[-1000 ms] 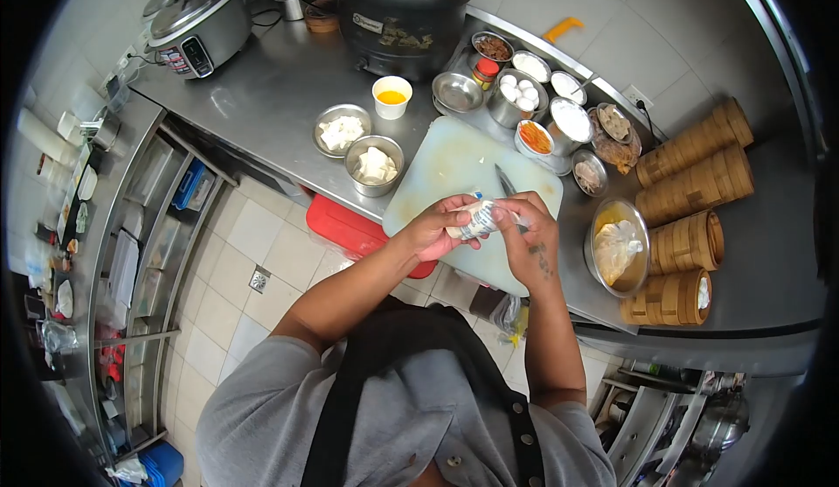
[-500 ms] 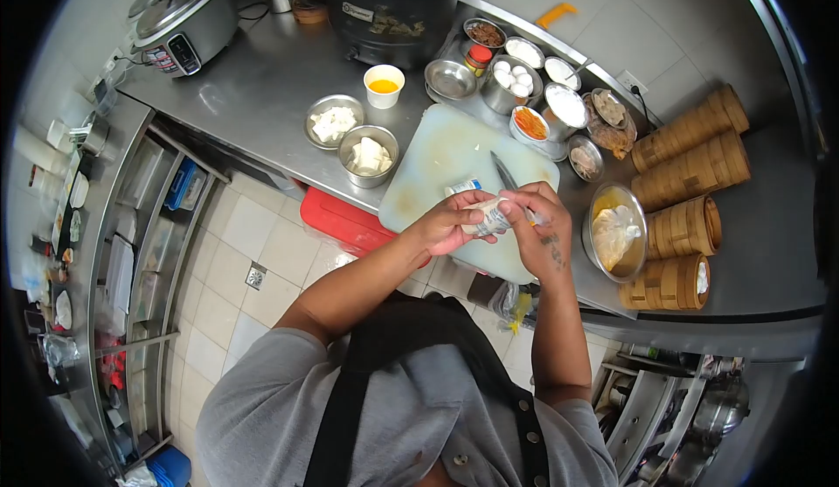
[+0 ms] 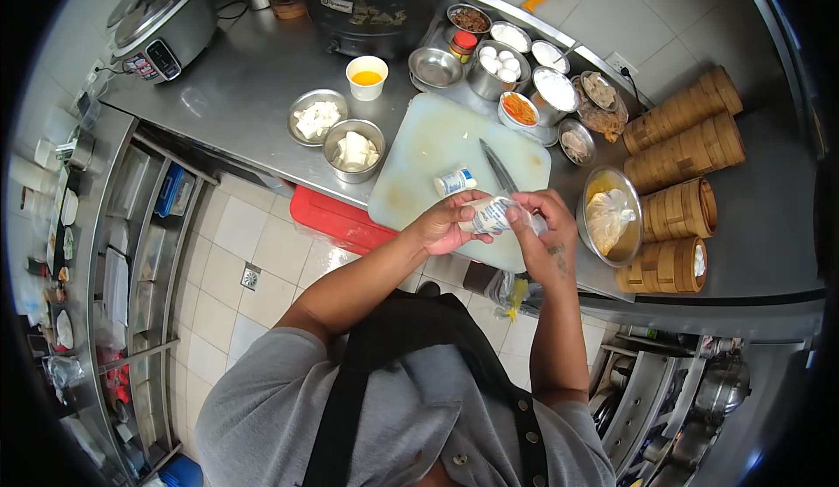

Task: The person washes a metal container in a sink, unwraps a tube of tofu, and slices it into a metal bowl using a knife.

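Note:
Both hands grip one white wrapped tube with blue print (image 3: 491, 214) above the near edge of the pale cutting board (image 3: 419, 150). My left hand (image 3: 447, 225) is closed on its left end, and my right hand (image 3: 546, 229) pinches the wrapper at its right end. Just beyond my left hand, a second printed white piece (image 3: 455, 181) lies on the board. A knife (image 3: 498, 165) rests there too, its handle end hidden behind my right hand. Left of the board stand two metal bowls with white chunks, one nearer (image 3: 354, 150) and one farther (image 3: 317, 118).
A cup of yellow liquid (image 3: 366, 78) stands behind the bowls. Beyond the board are eggs in a pot (image 3: 499, 66) and several ingredient bowls. A metal bowl with a plastic bag (image 3: 610, 218) and bamboo steamers (image 3: 682, 212) stand at right. A red lid (image 3: 336, 220) sits below the counter edge.
The view has shifted, so the counter items appear farther left and higher. The second printed piece, mostly hidden a second ago, now shows fully on the board. Both hands still hold the tube.

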A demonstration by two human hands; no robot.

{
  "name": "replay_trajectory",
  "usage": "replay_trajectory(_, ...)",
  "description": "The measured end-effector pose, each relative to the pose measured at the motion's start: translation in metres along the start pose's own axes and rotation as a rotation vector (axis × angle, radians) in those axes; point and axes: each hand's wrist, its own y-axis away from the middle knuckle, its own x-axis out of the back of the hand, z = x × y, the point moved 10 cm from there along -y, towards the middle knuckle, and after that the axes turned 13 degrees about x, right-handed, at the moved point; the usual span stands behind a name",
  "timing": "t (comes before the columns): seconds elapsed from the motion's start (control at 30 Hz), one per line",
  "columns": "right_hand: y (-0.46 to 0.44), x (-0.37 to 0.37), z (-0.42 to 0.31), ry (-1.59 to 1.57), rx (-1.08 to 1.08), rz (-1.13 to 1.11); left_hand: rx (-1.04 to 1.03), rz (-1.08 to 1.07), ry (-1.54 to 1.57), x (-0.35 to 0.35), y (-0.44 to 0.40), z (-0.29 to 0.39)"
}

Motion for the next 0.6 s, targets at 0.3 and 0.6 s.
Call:
replay_trajectory(0.3,0.013,0.002,0.001,0.178,0.120,-0.039,0.046,-0.033,-0.013,-0.004,-0.007,-0.007)
replay_trajectory(0.6,0.018,-0.004,0.013,0.066,0.022,-0.039,0.043,0.041,-0.003,0.008,-0.008,-0.014)
